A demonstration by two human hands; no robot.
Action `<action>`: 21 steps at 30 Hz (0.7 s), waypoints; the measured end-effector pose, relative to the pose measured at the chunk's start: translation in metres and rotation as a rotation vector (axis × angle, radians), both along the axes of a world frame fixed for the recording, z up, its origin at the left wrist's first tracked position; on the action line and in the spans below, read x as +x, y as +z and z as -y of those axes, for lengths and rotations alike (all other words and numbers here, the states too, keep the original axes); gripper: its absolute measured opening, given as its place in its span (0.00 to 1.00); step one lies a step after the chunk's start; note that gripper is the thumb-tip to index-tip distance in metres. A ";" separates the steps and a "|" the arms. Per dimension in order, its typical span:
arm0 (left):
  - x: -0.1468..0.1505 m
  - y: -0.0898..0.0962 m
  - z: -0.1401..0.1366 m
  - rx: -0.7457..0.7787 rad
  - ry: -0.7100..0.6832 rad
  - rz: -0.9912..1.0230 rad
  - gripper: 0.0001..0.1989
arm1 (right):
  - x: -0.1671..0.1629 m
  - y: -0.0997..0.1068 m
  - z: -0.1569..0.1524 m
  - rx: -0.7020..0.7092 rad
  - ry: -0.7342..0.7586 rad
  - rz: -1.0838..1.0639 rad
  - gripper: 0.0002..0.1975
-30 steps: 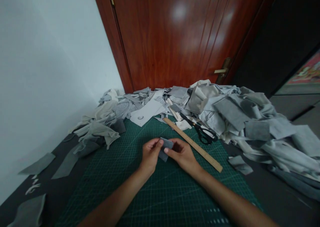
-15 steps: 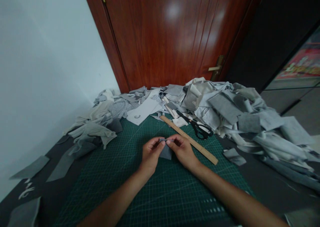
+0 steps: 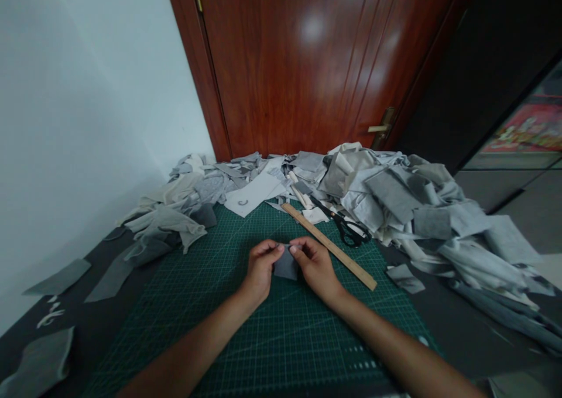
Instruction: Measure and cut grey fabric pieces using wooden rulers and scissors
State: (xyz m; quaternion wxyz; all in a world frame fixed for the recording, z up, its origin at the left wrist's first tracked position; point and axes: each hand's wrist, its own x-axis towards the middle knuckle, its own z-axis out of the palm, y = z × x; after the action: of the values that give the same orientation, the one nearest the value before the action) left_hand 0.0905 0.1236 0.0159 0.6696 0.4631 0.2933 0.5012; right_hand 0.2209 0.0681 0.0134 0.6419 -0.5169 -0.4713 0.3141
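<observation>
**Small grey rectangular cloth piece [image 3: 286, 266] pinched btwn L & R hands, mid-mat**

Near L: flat grey cloth scrap [image 3: 39, 360] on the dark bench [image 3: 456, 322], w/ a curly white strip [image 3: 50, 316] just beyond. Near ctr: green gridded cutting mat [image 3: 263, 351], both forearms reaching over it; pale printed marks at its near R.

Mid: bare left hand [image 3: 261, 269] & bare right hand [image 3: 317, 266] face each other. Fingers of each closed on the cloth piece, thumbs on top, gripping its far edge near the corners; rest of it spreads to the near side, btwn the hands. Can't tell if it touches the mat.

Just R of the right hand, a flat light-wood ruler [image 3: 331, 249] lies diagonally on the mat, far end to the L. Off the mat's R edge, a crumpled grey scrap [image 3: 406, 278].

Farther: black-handled scissors [image 3: 339, 220] R of the ruler, by the foot of a big grey-and-white cloth heap [image 3: 386, 202]. Far ctr: white paper sheet [image 3: 254, 193] w/ a dark curved mark. Far L: smaller pale cloth heap [image 3: 169, 216] along a white wall [image 3: 88, 93]. Behind all: glossy red-brown wooden door [image 3: 281, 64], metal handle [image 3: 380, 129] at R.
</observation>
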 end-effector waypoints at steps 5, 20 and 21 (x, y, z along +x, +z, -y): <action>-0.002 0.005 0.003 0.180 -0.047 -0.138 0.12 | 0.003 -0.002 0.001 0.037 -0.060 0.083 0.09; -0.002 0.003 0.002 0.257 -0.100 -0.202 0.15 | 0.006 0.003 0.007 0.084 -0.102 0.194 0.11; -0.002 0.004 0.002 0.282 -0.098 -0.219 0.14 | 0.008 0.004 0.007 0.091 -0.097 0.226 0.11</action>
State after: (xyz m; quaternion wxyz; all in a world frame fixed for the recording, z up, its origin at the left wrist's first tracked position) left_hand 0.0883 0.1218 0.0202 0.5858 0.6178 0.2684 0.4508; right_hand 0.2284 0.0609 0.0170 0.6220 -0.5414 -0.5289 0.2007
